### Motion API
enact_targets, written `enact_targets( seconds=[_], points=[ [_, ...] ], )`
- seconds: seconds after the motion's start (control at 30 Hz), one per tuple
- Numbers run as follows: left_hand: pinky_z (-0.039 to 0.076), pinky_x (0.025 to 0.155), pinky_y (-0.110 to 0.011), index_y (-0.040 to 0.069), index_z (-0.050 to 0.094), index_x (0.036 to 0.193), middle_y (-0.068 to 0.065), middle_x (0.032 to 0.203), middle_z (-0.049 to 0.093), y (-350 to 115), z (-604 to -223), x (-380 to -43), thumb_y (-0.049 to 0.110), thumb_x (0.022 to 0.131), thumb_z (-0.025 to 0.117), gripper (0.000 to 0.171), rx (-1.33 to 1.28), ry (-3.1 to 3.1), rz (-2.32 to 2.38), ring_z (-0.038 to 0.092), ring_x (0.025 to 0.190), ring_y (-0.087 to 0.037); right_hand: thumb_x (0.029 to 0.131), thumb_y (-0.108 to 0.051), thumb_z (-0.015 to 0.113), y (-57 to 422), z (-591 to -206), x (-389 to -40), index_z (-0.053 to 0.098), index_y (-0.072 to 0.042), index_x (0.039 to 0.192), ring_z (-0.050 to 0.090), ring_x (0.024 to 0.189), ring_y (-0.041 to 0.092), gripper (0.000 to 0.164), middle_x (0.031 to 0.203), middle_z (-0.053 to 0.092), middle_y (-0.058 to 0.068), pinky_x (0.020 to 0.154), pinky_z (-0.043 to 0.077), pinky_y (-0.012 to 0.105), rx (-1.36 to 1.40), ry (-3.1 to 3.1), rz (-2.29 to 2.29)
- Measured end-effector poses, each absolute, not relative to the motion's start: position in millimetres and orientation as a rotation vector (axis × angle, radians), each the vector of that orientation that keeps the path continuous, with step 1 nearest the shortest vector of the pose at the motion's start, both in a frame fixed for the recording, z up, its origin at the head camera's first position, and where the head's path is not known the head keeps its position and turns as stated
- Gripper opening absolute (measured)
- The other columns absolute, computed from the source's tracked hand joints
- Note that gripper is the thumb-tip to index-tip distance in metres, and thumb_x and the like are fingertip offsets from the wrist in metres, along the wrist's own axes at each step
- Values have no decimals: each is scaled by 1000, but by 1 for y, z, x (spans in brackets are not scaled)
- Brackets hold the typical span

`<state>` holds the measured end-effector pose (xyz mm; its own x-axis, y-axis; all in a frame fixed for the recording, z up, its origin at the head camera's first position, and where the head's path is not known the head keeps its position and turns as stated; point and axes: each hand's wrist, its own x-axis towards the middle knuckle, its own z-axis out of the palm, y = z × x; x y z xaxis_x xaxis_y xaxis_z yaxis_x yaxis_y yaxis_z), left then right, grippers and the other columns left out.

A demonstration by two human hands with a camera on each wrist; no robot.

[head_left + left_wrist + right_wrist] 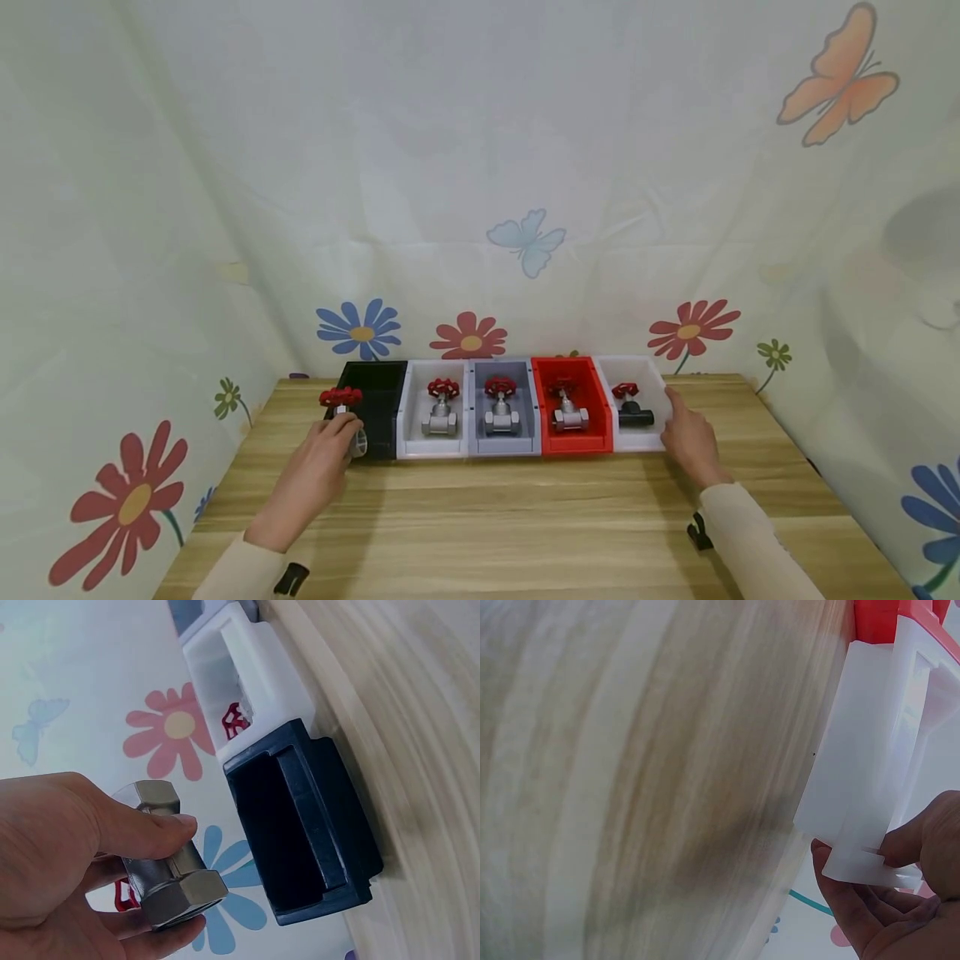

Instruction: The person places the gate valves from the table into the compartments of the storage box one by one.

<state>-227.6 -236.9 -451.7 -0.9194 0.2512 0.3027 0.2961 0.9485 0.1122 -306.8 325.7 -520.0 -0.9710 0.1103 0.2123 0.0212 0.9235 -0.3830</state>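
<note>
My left hand (309,467) grips a metal gate valve (176,877) by its silver body, with its red handwheel (341,397) on top. It holds the valve at the left side of the black bin (381,377), whose visible inside is dark and bare. At the row's other end, my right hand (688,437) pinches the side wall of the right white bin (847,750) between thumb and fingers. In that bin lies a black valve (636,416) with a red handwheel.
Between the end bins stand another white bin (435,372), a grey bin (501,369) and a red bin (566,367), each with one silver valve. The row sits on a wooden table (510,525) before a flowered cloth backdrop (420,167).
</note>
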Motion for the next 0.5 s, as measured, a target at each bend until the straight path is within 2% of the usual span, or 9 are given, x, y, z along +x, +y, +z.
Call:
enact_targets(
  seconds=[0.5],
  points=[
    [51, 92, -57, 0, 61, 126, -17, 132, 58, -238, -446, -252, -8, 79, 72, 49, -417, -2783, -267, 54, 116, -44, 86, 3, 57, 325, -518, -305, 34, 3, 146, 57, 63, 28, 64, 90, 66, 31, 60, 48, 48, -99, -2857, 566]
  ],
)
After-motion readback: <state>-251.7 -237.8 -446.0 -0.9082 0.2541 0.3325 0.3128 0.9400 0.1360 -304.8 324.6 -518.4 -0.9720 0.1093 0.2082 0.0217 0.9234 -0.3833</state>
